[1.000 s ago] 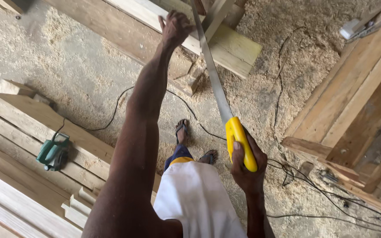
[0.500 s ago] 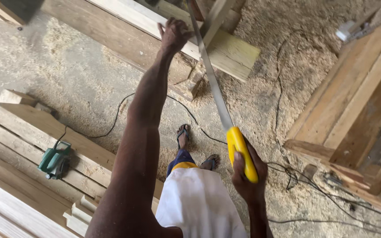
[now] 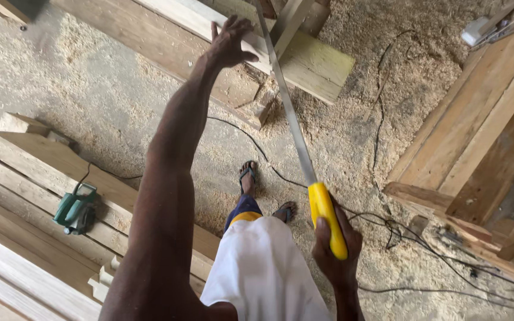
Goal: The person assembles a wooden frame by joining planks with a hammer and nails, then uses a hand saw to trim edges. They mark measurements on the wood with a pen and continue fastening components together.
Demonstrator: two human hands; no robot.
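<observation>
The handsaw, with a yellow handle and a long grey blade, is running from lower centre to the top of the frame. The right hand is clenching its handle. The left hand is pressing open on the pale plank. The blade tip is cut off.
</observation>
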